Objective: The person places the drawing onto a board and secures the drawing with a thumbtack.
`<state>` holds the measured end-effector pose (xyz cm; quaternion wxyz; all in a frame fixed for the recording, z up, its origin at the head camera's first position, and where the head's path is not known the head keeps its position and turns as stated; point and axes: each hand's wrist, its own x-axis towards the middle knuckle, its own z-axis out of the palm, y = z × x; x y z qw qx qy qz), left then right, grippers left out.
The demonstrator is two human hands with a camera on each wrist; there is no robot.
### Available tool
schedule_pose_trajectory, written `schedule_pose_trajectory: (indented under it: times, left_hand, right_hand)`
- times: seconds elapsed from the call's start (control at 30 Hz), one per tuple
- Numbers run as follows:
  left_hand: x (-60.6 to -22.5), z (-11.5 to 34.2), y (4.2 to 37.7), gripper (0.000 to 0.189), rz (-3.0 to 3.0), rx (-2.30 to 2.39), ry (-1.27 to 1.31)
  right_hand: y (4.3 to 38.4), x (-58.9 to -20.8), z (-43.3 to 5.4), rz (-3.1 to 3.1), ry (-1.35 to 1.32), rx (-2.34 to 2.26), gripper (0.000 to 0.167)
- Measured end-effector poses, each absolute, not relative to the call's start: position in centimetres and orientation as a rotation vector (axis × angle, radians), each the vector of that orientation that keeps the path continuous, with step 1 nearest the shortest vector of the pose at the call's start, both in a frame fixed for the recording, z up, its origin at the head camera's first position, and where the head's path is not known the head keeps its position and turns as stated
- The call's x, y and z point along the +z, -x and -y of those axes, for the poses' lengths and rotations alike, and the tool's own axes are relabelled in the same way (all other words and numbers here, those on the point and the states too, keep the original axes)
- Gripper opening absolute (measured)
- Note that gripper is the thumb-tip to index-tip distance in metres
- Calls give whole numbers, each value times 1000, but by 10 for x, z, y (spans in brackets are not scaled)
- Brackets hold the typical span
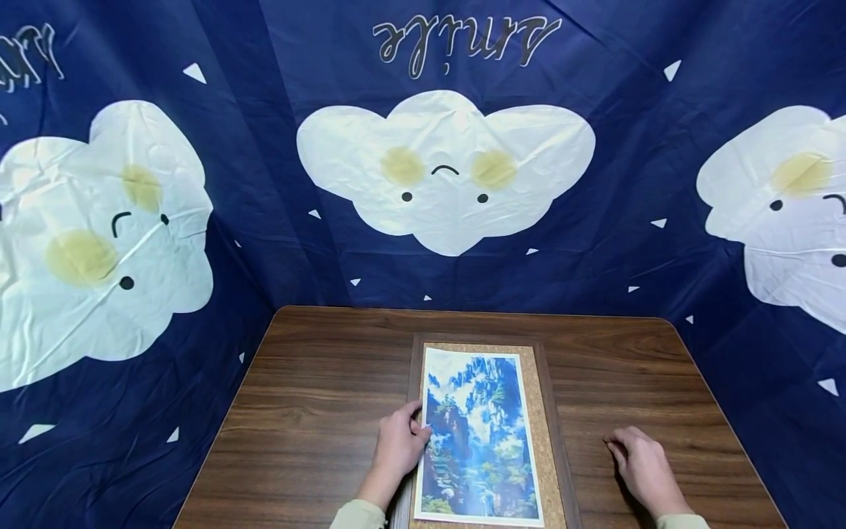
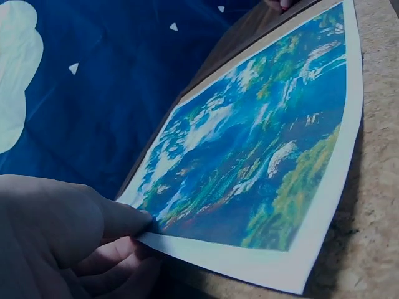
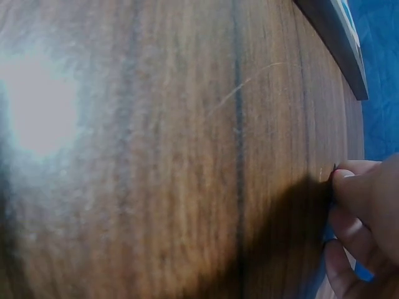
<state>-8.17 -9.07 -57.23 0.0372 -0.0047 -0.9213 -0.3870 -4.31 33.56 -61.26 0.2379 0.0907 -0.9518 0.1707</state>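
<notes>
A printed landscape picture (image 1: 479, 433), with blue mountains and a white border, lies over a wood-framed cork board (image 1: 546, 426). My left hand (image 1: 399, 447) pinches the picture's left edge between thumb and fingers; in the left wrist view that edge and the near corner lift slightly off the cork (image 2: 380, 143). To the right of the board, my right hand (image 1: 642, 466) is just above the table. Its thumb and finger pinch a small red pin (image 3: 335, 169), mostly hidden by the fingertips, with a dark tip showing.
The brown wooden table (image 1: 317, 397) has rounded far corners. Dark blue cloth (image 1: 264, 184) with white clouds and triangles hangs behind it and along both sides. The board's raised frame (image 1: 560, 455) stands between the picture and my right hand.
</notes>
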Motion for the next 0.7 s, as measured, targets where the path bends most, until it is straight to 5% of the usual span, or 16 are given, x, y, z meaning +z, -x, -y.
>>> schedule_pose_trajectory:
  times: [0.7]
  left_hand:
    - [-578, 79, 82, 47, 2873, -1074, 17]
  right_hand:
    - [75, -587, -301, 2613, -280, 634, 20]
